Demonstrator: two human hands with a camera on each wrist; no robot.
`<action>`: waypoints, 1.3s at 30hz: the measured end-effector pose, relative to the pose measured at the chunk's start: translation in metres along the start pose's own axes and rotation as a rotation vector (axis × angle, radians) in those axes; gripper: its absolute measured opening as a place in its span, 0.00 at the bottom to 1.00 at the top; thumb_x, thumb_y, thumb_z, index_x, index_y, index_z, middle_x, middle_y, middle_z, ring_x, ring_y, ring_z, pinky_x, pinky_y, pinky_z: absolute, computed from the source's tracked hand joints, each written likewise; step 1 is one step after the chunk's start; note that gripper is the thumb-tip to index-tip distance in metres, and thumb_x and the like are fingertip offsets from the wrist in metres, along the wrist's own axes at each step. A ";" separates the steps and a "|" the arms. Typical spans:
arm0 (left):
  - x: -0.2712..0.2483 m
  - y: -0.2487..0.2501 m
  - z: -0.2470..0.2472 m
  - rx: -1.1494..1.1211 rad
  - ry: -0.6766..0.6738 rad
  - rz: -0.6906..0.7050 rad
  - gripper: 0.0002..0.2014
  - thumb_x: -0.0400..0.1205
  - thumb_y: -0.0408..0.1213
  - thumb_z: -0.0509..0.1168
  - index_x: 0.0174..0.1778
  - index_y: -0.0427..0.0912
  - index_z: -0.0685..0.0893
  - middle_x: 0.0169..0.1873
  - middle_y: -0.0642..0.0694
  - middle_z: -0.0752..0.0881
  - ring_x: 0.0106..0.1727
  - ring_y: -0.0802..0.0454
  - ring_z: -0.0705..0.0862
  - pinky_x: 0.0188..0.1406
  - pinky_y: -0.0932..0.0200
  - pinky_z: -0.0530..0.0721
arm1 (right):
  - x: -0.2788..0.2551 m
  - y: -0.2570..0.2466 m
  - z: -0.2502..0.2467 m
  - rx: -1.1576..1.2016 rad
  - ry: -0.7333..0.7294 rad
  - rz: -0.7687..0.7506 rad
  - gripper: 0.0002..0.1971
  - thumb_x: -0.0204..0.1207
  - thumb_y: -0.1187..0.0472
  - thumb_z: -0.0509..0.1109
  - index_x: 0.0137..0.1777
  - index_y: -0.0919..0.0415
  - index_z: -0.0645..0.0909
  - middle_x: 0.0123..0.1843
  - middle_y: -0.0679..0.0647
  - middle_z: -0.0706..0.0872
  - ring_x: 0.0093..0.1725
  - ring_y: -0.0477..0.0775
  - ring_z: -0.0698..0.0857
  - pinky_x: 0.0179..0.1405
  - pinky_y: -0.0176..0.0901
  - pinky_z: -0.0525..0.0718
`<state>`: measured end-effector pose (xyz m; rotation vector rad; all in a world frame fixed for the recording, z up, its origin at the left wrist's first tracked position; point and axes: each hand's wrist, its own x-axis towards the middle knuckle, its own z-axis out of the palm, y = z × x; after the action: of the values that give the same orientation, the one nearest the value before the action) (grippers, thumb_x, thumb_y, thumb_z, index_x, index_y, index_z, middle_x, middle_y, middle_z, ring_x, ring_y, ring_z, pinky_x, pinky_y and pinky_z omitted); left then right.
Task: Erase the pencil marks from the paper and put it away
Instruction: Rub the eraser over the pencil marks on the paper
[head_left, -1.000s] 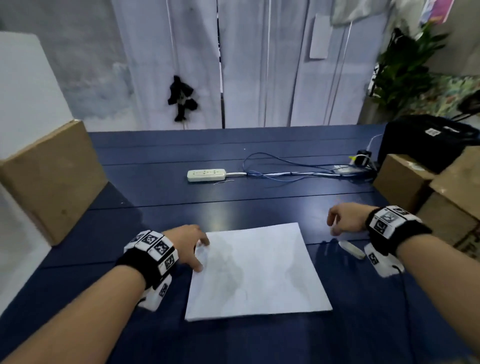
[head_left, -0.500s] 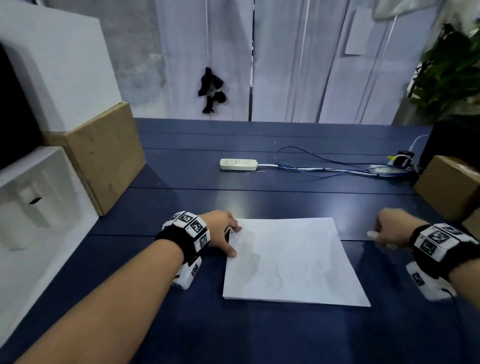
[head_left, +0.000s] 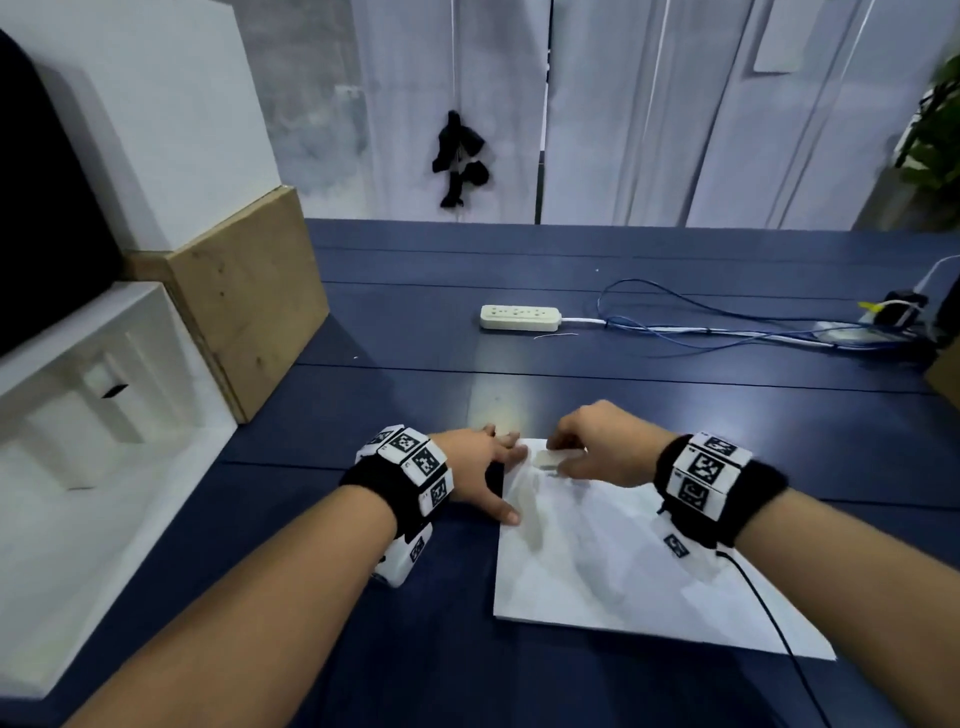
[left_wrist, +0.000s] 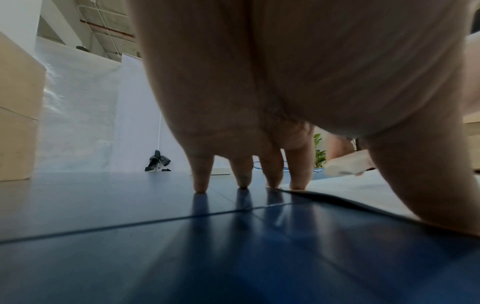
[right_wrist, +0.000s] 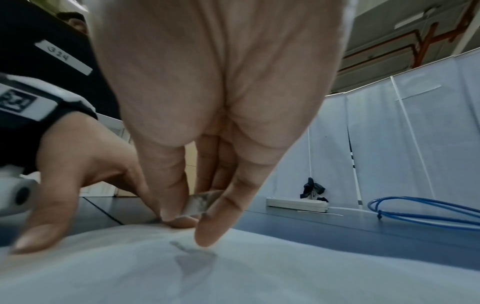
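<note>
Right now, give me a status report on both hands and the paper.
Left hand pins paper at its left edge. Right hand pinches eraser over the far corner. Nothing in the way.

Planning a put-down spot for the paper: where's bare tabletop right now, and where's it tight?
Bare: blue table between the wooden block, power strip and left hand; also the near-left strip beside the paper. Tight: paper's far-left corner, where the right hand pinches the eraser; cables far right.

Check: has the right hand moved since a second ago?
Yes. The right hand, pinching the eraser, went from the table right of the paper to over its far left corner.
</note>
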<state>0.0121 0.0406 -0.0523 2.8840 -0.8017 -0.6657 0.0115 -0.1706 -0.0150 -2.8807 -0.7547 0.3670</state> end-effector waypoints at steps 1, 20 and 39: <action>0.000 -0.002 0.002 0.001 0.002 -0.007 0.53 0.71 0.66 0.71 0.86 0.50 0.52 0.86 0.54 0.48 0.86 0.47 0.45 0.82 0.35 0.51 | 0.007 -0.001 0.000 0.008 0.005 -0.002 0.16 0.75 0.52 0.75 0.61 0.55 0.86 0.56 0.51 0.90 0.55 0.53 0.87 0.54 0.41 0.82; -0.002 -0.009 0.004 0.012 -0.073 -0.100 0.60 0.64 0.77 0.66 0.84 0.62 0.38 0.84 0.59 0.35 0.84 0.43 0.32 0.68 0.11 0.42 | 0.038 0.001 0.007 0.018 0.050 -0.079 0.15 0.70 0.54 0.77 0.58 0.53 0.89 0.53 0.50 0.91 0.53 0.51 0.88 0.48 0.34 0.76; -0.005 -0.005 0.000 0.005 -0.070 -0.110 0.60 0.64 0.75 0.68 0.85 0.60 0.41 0.85 0.59 0.38 0.85 0.45 0.36 0.70 0.13 0.46 | 0.014 -0.010 0.014 0.040 -0.142 -0.214 0.15 0.67 0.53 0.78 0.54 0.49 0.90 0.47 0.45 0.92 0.46 0.46 0.87 0.50 0.41 0.84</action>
<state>0.0104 0.0475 -0.0506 2.9412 -0.6566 -0.7802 0.0152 -0.1540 -0.0292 -2.7235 -1.0553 0.5560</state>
